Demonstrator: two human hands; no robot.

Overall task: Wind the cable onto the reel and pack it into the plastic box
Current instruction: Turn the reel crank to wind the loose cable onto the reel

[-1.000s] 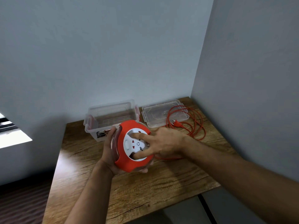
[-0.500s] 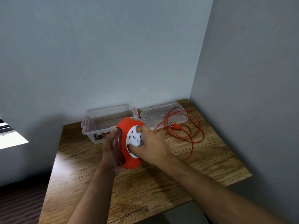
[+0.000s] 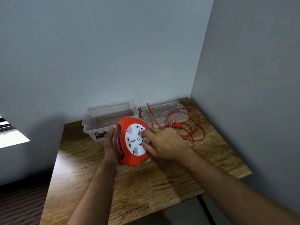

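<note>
Head view: our left hand (image 3: 112,148) cups the rigid, probably light reel (image 3: 133,142) from behind above the table (image 3: 162,184); right hand (image 3: 164,143) fingers press its white face. Limp cable (image 3: 193,129) lies at 2 o'clock; box (image 3: 110,117) at 12.

Two bare forearms enter from the bottom of the frame, one from bottom centre-left, one from the lower right corner. No sleeves visible on either arm up to the frame edge. Left hand (image 3: 112,150) bare: no glove, ring, watch or band seen on the wrist. Right hand (image 3: 164,143) also bare, wrist uncovered, fingers slightly blurred. Nails too small to tell. Nothing worn shows anywhere.
</note>
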